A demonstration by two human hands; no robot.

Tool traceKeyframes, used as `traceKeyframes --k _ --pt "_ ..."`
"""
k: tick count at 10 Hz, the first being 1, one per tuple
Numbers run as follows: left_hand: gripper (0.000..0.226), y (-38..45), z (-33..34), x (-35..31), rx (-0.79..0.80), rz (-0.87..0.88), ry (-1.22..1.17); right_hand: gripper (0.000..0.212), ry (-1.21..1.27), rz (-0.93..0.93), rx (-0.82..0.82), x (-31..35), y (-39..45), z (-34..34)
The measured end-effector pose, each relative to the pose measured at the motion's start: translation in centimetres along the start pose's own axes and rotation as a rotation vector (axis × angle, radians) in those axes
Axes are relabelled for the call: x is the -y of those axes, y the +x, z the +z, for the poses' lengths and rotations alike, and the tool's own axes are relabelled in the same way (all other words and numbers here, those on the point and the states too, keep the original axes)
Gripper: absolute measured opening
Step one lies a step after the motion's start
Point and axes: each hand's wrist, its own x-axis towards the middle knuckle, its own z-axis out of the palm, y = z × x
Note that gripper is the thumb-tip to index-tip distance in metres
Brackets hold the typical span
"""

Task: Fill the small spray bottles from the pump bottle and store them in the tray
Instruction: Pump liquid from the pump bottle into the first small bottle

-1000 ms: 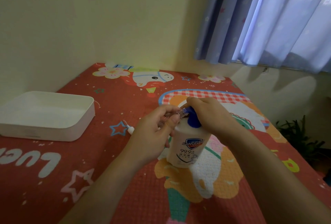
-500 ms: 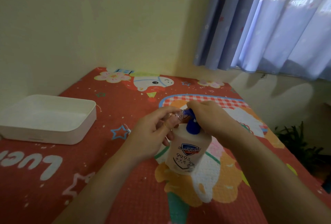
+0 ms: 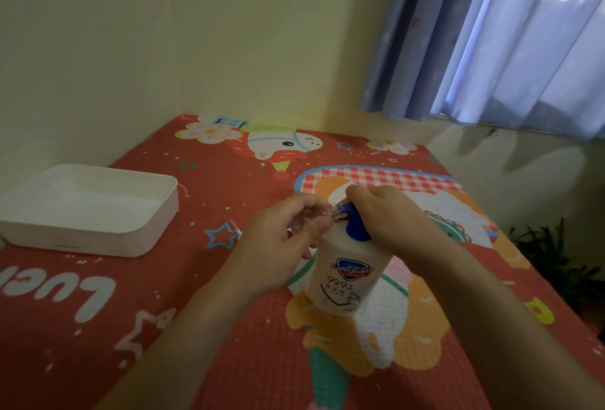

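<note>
Basically, left hand (image 3: 278,246) pinches the small spray bottle (image 3: 314,218), long axis tilted, mouth at the pump bottle (image 3: 348,265) spout; right hand (image 3: 389,213) grips the pump head.

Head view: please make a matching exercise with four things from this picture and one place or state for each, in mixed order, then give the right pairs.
Things:
1. white tray
2. pump bottle
3. small clear bottle
4. right hand

Places or states:
A. held in the left hand at the blue spout
B. on top of the blue pump head
C. standing on the mat, label toward the camera
D. at the left, nothing visible inside

Pairs: 1-D, 2-C, 3-A, 4-B
</note>
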Motion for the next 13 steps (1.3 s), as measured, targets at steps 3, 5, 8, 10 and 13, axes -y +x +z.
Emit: traceKeyframes --k 3,5,8,10,13 --pt "0.024 -0.4 -0.1 -1.2 -0.053 0.011 0.03 0.025 0.075 0.05 0.033 1.1 -0.6 -1.0" --pt "0.04 -0.4 -0.4 -1.4 -0.092 0.03 0.159 0.032 0.059 0.05 0.049 1.7 -1.1 -1.7" --pt "0.02 -0.3 0.0 -1.2 -0.105 0.063 0.267 0.03 -0.064 -0.006 0.005 0.4 0.0 -0.5" --pt "0.02 -0.4 0.0 -1.2 -0.099 0.062 0.299 0.02 -0.15 -0.028 -0.035 0.3 -0.1 -0.1" --pt "0.023 -0.4 -0.1 -1.9 -0.091 0.091 0.319 0.025 -0.075 -0.008 0.045 0.8 -0.2 -1.2"
